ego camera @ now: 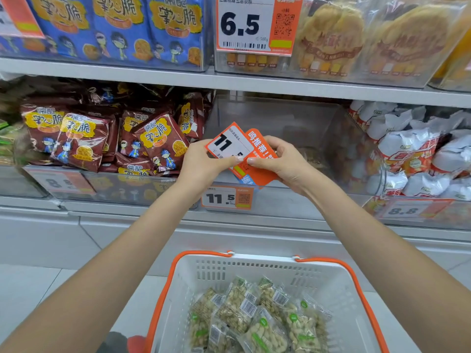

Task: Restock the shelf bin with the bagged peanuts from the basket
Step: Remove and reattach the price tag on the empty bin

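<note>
Several clear bags of peanuts (257,319) lie in a white basket (339,296) with orange handles, low in the view. Above it on the middle shelf stands a clear plastic bin (275,118), almost bare, with a few bags dimly visible at its back right. In front of that bin my left hand (204,161) pinches an orange and white price card (229,143) reading 11. My right hand (283,161) grips a second orange card (260,171) overlapping the first.
An 11.5 price label (226,198) is fixed on the bin's front. Dark red snack bags (102,138) fill the bin to the left; white and orange bags (418,151) fill the one to the right. The upper shelf (229,82) carries blue snack bags and pastries.
</note>
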`<state>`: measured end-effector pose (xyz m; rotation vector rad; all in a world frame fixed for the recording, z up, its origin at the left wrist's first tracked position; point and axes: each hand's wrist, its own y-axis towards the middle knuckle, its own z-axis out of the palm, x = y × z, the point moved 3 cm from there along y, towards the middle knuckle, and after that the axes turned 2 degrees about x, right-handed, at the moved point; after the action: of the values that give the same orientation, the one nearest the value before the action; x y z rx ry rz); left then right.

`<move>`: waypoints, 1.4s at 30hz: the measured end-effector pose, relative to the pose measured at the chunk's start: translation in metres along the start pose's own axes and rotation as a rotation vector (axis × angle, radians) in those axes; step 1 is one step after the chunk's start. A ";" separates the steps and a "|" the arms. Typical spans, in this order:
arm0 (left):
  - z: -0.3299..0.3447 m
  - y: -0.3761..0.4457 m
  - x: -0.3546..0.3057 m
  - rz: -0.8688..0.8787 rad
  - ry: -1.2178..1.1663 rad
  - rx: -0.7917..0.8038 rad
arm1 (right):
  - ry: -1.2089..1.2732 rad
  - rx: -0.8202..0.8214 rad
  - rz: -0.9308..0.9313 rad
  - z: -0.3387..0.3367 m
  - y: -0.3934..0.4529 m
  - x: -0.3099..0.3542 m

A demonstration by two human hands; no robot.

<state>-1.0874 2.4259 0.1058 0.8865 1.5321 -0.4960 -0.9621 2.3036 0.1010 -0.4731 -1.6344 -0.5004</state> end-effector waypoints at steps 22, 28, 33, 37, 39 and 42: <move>-0.038 -0.019 -0.010 0.237 0.848 0.285 | -0.339 -0.072 -0.207 -0.003 -0.018 0.042; -0.053 -0.020 -0.019 0.191 0.717 0.273 | -0.392 -0.026 -0.214 0.009 -0.018 0.046; -0.057 -0.022 -0.023 0.154 0.587 0.280 | -0.309 -0.095 -0.266 0.014 -0.017 0.054; -0.049 -0.022 -0.016 0.215 0.675 0.204 | -0.397 -0.018 -0.226 0.022 -0.015 0.053; -0.046 -0.022 -0.014 0.216 0.687 0.183 | -0.420 -0.020 -0.219 0.021 -0.015 0.052; -0.045 -0.024 -0.015 0.198 0.704 0.182 | -0.415 -0.035 -0.221 0.019 -0.016 0.052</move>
<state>-1.1350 2.4411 0.1236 1.4387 2.0177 -0.1783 -0.9926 2.3029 0.1498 -0.4438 -2.0946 -0.6246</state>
